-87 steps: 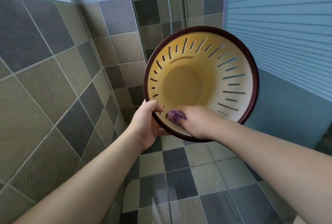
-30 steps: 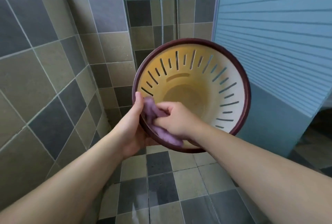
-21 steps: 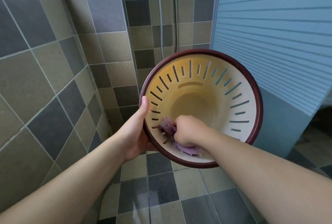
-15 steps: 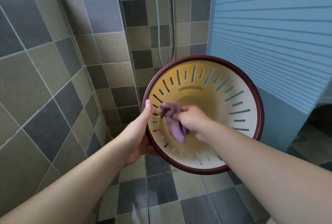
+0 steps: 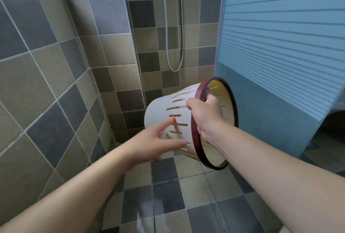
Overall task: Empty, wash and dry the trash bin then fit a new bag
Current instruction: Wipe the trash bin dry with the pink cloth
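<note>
The right hand [image 5: 204, 113] has its fingers [image 5: 209, 100] hooked over the dark rim of the bin [image 5: 162, 111], holding it on its side above the floor, a purple cloth [image 5: 198, 130] just showing beneath the wrist. The left hand [image 5: 156, 139] reaches, fingers spread, for the slotted wall; it should probably steady that wall before the outside is wiped dry.
</note>
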